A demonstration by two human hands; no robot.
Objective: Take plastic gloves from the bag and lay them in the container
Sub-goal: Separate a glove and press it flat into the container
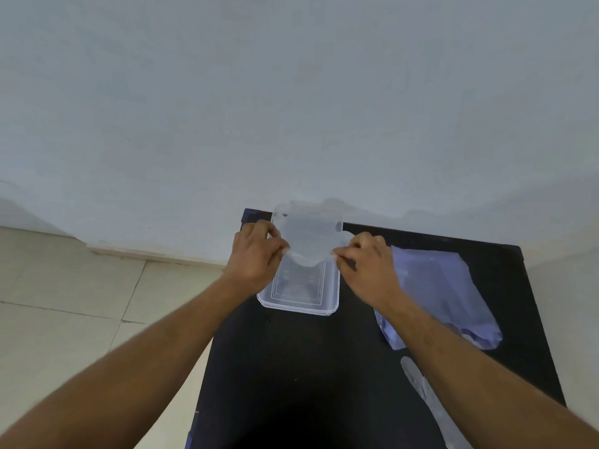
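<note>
A thin see-through plastic glove is stretched between my two hands just above the far half of a clear rectangular container. My left hand pinches the glove's left lower edge and my right hand pinches its right lower edge. The container stands on a black table. The bluish plastic bag lies flat to the right of the container, partly under my right forearm. Another clear glove lies on the table near my right forearm.
The black table stands against a pale grey wall. Beige floor tiles show to the left of the table. The table's left edge runs close to my left forearm.
</note>
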